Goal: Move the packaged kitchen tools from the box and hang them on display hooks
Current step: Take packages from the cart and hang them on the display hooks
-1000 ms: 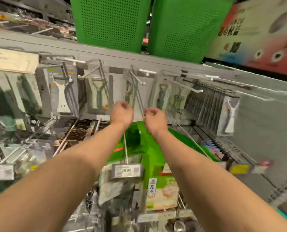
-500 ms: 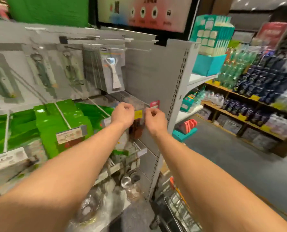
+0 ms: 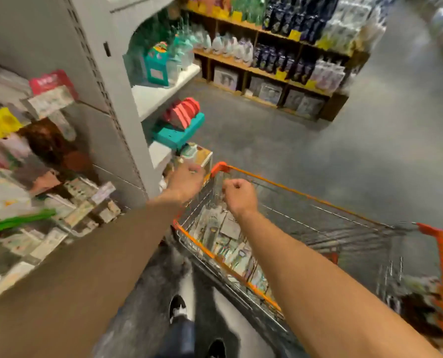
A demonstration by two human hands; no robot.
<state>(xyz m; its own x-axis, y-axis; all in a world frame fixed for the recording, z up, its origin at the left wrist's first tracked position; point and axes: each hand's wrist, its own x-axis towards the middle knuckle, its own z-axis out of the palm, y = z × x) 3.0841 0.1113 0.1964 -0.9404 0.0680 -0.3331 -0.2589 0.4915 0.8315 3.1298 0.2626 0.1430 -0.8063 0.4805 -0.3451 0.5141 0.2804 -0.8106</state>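
Your hands are both out in front over the orange wire cart (image 3: 220,168) at centre frame. Left hand (image 3: 187,180) is loosely curled with nothing in it that shows; it sits by the cart's upper-left corner. Right hand (image 3: 238,196) is balled up, also empty as far as the blur allows. The packaged kitchen tools (image 3: 225,244) lie flat inside the cart, just below the right hand. The row runs along the near rim from centre toward lower right. I can't make out a box around them. The right hand is nearer, so I'd judge a straight drop with it to be the shortest reach. Watch the near rim and the wire wall on the left-hand side. The grey shelf upright (image 3: 117,120) stands just left of the cart corner, so it's tight there. There's open floor (image 3: 344,156) at upper right. The hanging display (image 3: 47,202) is at left of frame, too smeared to pick out hooks.
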